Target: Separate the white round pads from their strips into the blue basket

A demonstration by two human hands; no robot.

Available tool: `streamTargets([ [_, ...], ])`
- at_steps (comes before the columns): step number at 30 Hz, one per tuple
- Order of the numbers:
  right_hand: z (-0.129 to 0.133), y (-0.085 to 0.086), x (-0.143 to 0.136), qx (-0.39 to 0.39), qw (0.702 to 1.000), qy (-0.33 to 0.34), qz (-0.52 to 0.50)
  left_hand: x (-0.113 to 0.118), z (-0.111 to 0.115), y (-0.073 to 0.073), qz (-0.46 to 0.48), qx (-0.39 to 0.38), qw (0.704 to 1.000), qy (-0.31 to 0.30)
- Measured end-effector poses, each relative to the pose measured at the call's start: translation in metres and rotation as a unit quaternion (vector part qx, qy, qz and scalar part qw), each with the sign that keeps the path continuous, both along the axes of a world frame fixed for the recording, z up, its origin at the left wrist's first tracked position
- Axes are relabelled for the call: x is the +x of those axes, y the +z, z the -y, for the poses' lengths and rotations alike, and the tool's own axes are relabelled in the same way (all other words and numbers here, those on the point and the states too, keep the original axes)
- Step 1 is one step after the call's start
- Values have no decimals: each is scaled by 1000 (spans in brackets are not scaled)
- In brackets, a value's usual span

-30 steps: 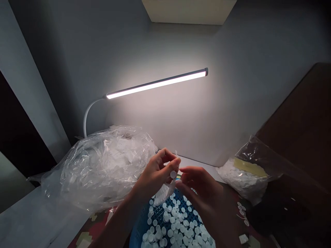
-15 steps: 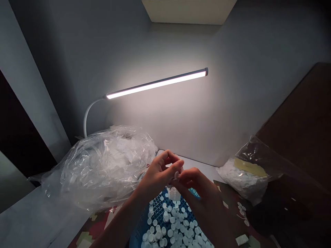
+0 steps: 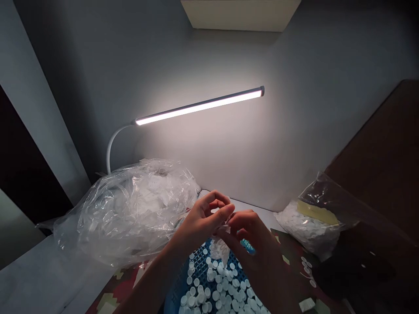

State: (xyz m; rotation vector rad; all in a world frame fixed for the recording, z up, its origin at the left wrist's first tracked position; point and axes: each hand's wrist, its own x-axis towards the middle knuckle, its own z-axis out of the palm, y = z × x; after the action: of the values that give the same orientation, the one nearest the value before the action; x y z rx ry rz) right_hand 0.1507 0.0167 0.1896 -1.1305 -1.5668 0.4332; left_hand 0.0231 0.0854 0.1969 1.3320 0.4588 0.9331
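Above the basket (image 3: 173,291), two hands meet at a small whitish pouch (image 3: 220,250).

The left hand (image 3: 203,219) is curled, its thumb and bent fingers pinched together on the pouch's top; the right hand (image 3: 251,235) faces it, thumb and forefinger bent almost closed at the same top, though what they grip, if anything, cannot be told. The pouch hangs just below both sets of fingertips, between the hands, over the far part of the basket, whose floor is strewn with white discs (image 3: 225,285). Right of the basket, a few loose discs (image 3: 306,264) lie on the patterned mat (image 3: 293,272), and farther off sits a bag of white pieces (image 3: 303,227) with a yellow label (image 3: 317,212). Left of the basket slumps a big clear bag (image 3: 131,218); beyond the basket, a lit lamp (image 3: 199,107) reaches across the wall (image 3: 229,157).
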Motion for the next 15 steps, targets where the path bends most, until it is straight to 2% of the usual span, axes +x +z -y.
streamTargets([
  [7, 0, 0, 1, 28, 999, 18, 33, 0, 2, 1, 3, -5, 1000, -3],
  [11, 1, 0, 2, 101, 992, -8, 73, 2, 3, 0, 37, -24, 999, 1],
  [15, 7, 2, 1, 150, 983, 27, 104, 2, -2, -3, 97, -89, 991, -15],
])
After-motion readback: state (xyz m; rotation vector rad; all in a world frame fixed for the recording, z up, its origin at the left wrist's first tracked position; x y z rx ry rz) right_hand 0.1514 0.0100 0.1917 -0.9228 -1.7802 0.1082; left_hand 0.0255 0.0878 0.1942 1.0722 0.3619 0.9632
